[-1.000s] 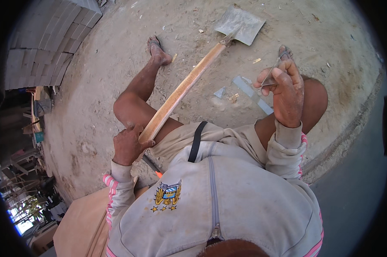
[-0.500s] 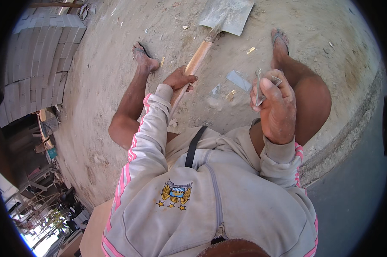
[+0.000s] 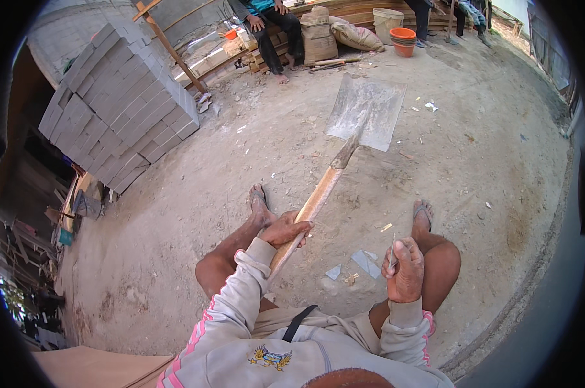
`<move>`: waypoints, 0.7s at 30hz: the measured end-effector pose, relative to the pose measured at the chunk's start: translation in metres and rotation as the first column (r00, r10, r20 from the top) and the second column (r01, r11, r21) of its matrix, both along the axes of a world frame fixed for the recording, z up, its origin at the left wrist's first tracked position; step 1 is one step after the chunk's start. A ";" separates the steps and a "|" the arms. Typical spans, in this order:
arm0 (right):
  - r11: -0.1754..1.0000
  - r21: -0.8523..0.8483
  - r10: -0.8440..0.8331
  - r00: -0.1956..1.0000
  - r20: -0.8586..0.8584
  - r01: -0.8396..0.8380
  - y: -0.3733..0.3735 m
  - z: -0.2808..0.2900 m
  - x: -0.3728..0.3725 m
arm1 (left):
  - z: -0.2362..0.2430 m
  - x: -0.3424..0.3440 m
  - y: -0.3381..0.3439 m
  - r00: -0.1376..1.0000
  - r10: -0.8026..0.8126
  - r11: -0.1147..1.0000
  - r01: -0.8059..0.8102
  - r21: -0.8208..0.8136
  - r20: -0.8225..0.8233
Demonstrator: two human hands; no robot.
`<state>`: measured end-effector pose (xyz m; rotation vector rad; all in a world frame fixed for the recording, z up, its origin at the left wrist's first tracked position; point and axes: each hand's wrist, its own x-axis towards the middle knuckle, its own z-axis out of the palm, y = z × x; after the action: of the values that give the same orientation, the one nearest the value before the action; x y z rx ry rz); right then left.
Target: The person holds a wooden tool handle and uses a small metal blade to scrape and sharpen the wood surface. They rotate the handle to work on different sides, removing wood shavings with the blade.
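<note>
My left hand point(image 3: 285, 230) is wrapped round the wooden handle of a shovel point(image 3: 320, 193). The handle slants away from me, and the broad grey metal blade lies beyond my feet. In front of my right knee, my right hand point(image 3: 407, 270) pinches a thin glass shard point(image 3: 392, 251) that stands up edge-on between thumb and fingers. Flat on the ground between my legs lie a larger piece of glass point(image 3: 365, 264) and a smaller piece of glass point(image 3: 333, 272). Beside them is a small yellowish scrap point(image 3: 351, 279).
Grey blocks point(image 3: 127, 103) are stacked at the left. Along the far side are seated people, sacks point(image 3: 318, 39), a pale bucket point(image 3: 387, 24) and orange buckets point(image 3: 403, 42). A low concrete edge point(image 3: 532, 304) curves along the right. Small debris dots the sandy ground.
My view has tilted up, bringing the far side with people and buckets into sight. Both hands keep their holds; the right hand has turned the shard so it shows edge-on.
</note>
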<state>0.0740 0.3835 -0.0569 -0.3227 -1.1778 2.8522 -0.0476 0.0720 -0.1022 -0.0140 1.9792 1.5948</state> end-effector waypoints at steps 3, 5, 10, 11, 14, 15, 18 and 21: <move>1.000 0.021 0.021 0.999 -0.036 -0.020 -0.002 -0.002 0.000 | 0.074 -0.010 0.015 0.990 0.134 0.964 -0.119 0.237 -0.049; 0.999 0.007 0.036 0.999 -0.036 -0.036 -0.004 0.000 0.004 | 0.119 -0.015 0.023 0.960 0.192 0.945 -0.125 0.302 -0.203; 0.999 -0.025 0.025 0.996 -0.091 -0.027 0.001 -0.006 0.011 | 0.179 -0.025 0.038 0.800 0.375 0.892 -0.172 0.419 -0.468; 0.999 -0.042 0.017 0.996 -0.088 -0.020 0.001 -0.004 0.012 | 0.183 -0.023 0.035 0.754 0.414 0.882 -0.194 0.428 -0.510; 0.987 -0.155 0.028 0.998 -0.063 -0.037 -0.007 0.000 0.014 | 0.191 -0.017 0.010 0.600 0.482 0.875 -0.286 0.392 -0.639; 0.981 -0.185 0.048 0.997 -0.061 -0.058 -0.006 0.003 0.013 | 0.197 -0.014 0.002 0.555 0.507 0.862 -0.310 0.401 -0.660; 0.985 -0.160 0.059 0.997 -0.048 -0.066 -0.006 0.004 0.010 | 0.214 -0.023 -0.016 0.510 0.569 0.822 -0.335 0.461 -0.645; 0.984 -0.123 0.119 0.990 -0.081 -0.128 -0.016 -0.007 0.000 | 0.208 -0.036 -0.051 0.551 0.608 0.788 -0.337 0.514 -0.571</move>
<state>0.0736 0.3677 -0.0643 -0.1520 -1.0398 3.0253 -0.0832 0.0214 0.1055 0.2710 2.3426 2.6349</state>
